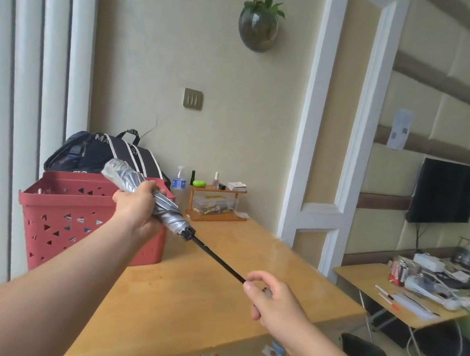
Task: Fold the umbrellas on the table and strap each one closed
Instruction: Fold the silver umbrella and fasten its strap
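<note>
Beige wall behind, with a hanging glass planter of green leaves and a brass switch plate lower down; white pleated curtains along the left side. Wooden table running from the wall toward the camera, bearing a red perforated basket at its far left with a dark backpack behind it. Near the wall, a spray bottle and a small wooden organizer topped with little bottles and a green case. Off to the right, a wall-mounted dark screen and a lower folding table cluttered with papers and pens. Held in the air above the table, tilted from upper left down to lower right: a silver umbrella, canopy collapsed and bunched, black shaft drawn out long. Left hand wrapped around the gathered canopy, fingers curled over the fabric, in front of the basket. Right hand closed around the handle end of the shaft, thumb and forefinger pinching where the rod enters the fist. Hands well apart, bare shaft stretched between them.
</note>
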Demonstrator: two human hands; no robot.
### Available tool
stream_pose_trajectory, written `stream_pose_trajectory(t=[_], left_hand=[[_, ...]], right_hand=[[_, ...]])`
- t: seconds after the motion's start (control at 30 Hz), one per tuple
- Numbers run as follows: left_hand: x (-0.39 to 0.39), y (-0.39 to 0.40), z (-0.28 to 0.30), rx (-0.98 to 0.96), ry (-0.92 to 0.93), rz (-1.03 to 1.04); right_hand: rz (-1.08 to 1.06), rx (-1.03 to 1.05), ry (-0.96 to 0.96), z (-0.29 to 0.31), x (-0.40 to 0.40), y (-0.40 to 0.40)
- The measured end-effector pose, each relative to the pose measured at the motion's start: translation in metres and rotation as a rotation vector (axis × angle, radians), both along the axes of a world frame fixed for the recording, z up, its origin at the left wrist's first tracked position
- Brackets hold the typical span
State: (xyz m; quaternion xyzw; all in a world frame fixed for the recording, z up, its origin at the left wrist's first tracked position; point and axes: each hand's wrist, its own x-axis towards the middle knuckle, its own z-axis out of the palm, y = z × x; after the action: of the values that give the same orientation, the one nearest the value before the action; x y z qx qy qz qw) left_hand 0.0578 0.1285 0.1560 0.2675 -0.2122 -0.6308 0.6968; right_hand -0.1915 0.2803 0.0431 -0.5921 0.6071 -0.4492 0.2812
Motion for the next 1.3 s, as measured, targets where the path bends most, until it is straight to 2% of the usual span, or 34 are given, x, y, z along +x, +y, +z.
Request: stream_pose_trajectory(t=[0.17,0.27,0.4,0.53,0.7,0.87,0.93,1.07,1.23,1.3], left_hand=[[-0.003,0.006,0.007,-0.034,-0.088,0.001],[-0.002,0.007,0.008,-0.071,-0.105,-0.012],[-0.027,0.025,-0.005,-0.121,-0.168,-0.154],[-0.052,0.044,-0.007,-0.181,-0.138,-0.272],[-0.054,0.054,0.002,-0.221,-0.085,-0.268],[-0.055,0.061,0.003,-0.285,-0.15,-0.231],[-0.056,0.062,0.004,-0.33,-0.182,-0.231],[-0.055,0.062,0.007,-0.373,-0.212,-0.235],[-0.052,0.066,0.021,-0.473,-0.201,-0.273],[-0.053,0.071,0.027,-0.509,-0.216,-0.268]], right_hand=[[-0.001,-0.187,0.183,0.001,0.011,-0.003],[-0.011,-0.251,0.215,0.003,0.017,-0.004],[0.037,-0.301,0.23,0.019,0.046,-0.006],[-0.044,-0.449,0.266,0.038,0.069,-0.008],[-0.095,-0.436,0.325,0.041,0.069,-0.006],[-0.118,-0.435,0.379,0.036,0.071,-0.007],[-0.085,-0.408,0.236,0.033,0.071,-0.01],[0.164,-0.263,-0.476,0.038,0.08,-0.005],[0.441,-0.038,-0.952,0.048,0.082,0.011],[0.486,0.055,-1.101,0.053,0.081,0.013]])
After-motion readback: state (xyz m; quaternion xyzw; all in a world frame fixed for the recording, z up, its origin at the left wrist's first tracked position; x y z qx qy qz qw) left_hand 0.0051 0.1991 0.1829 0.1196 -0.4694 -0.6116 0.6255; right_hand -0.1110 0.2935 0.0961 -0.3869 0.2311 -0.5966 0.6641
